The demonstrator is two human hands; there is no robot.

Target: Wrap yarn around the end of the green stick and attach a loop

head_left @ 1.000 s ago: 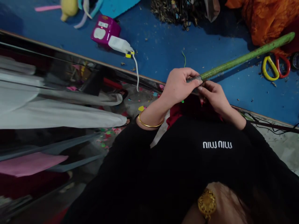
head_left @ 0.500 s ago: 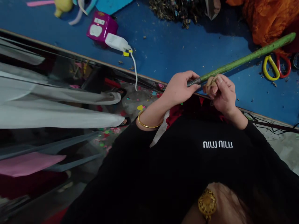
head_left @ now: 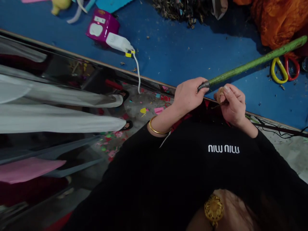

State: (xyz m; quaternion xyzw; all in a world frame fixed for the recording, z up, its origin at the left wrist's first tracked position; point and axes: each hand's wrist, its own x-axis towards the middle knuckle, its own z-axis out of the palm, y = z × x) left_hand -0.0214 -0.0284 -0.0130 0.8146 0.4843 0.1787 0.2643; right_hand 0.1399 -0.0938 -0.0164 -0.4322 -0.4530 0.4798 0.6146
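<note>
My left hand is closed round the dark-wrapped near end of a long green stick. The stick slants up to the right over the blue table, its far end close to an orange bundle. Just right of that grip, my right hand pinches a small tan strip, seemingly tape or ribbon, partly hidden by the fingers. The right hand is apart from the stick, slightly below it. Yellow-and-red-handled scissors lie beneath the stick's far part, their blades hidden.
A purple power socket cube with a white plug and cable sits on the blue table. Dark shredded material and crumpled orange cloth lie at the back. Another person's legs are at the left.
My left hand has shifted slightly right and down with the stick's wrapped end. My right hand has moved a little down and right, farther from the stick.
</note>
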